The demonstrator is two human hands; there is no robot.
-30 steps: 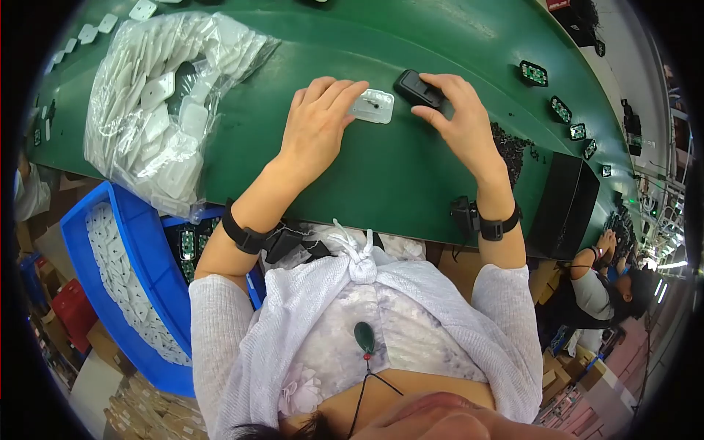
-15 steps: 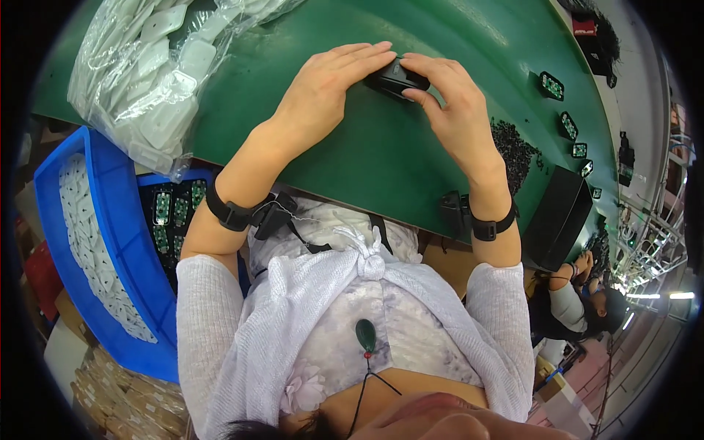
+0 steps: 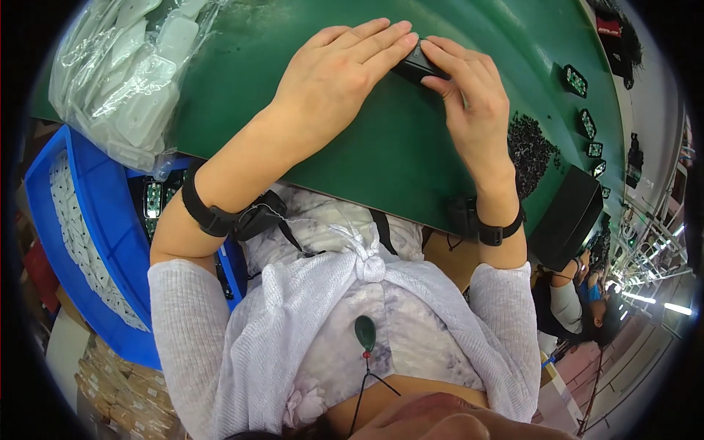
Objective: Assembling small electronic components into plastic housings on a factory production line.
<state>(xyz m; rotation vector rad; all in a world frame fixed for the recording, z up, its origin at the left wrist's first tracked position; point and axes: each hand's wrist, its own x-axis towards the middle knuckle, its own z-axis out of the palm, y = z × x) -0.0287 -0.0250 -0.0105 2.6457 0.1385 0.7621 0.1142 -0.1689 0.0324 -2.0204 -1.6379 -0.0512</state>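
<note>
A glossy black plastic casing [image 3: 421,67], small and rounded, is held just above or on the green tabletop; which of the two cannot be made out. From the left, my left hand [image 3: 330,84] reaches over it with fingers long and close together, their tips pressed on its far left end. The left thumb is hidden. My right hand [image 3: 477,92] grips the casing's right end between thumb and curled fingers. Much of the casing lies under the fingers. Each wrist wears a black strap.
A clear bag of white plastic plates [image 3: 158,70] lies at far left. Blue bins [image 3: 110,213] hold white parts and green circuit boards [image 3: 152,199]. On the right are a heap of small black parts [image 3: 534,154], a black box [image 3: 568,216], several board-filled casings [image 3: 576,81] and a co-worker [image 3: 568,304].
Both hands and the casing have shifted slightly right and farther off. The left hand now reaches further over the casing, its fingers covering more of the left end.
</note>
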